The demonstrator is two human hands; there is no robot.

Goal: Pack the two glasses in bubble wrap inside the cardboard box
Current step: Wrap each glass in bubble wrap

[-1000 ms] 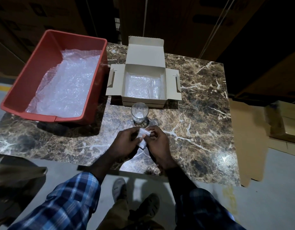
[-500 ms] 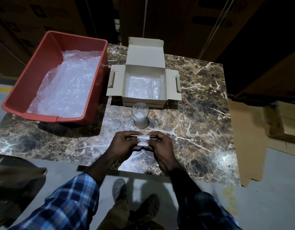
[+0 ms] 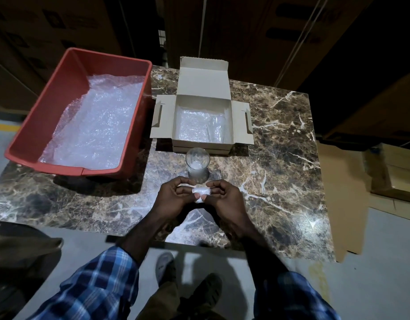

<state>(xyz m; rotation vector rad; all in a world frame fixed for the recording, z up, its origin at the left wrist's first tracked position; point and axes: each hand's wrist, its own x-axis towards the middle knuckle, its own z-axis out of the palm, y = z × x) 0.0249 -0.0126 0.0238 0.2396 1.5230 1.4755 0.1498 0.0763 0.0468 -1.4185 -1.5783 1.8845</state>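
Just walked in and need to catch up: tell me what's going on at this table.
A person is packing glassware. Both hands, left hand and right hand, pinch a small wad of bubble wrap between them over the marble table. A glass stands upright just beyond them, unwrapped, with something white inside. The open cardboard box behind it already holds bubble wrap and what looks like a wrapped item. A red bin on the left holds more wrap.

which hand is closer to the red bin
Left. The left hand is on the red bin side of the small bubble wrap wad that both hands pinch; the right hand is on the wad's far side from the bin.
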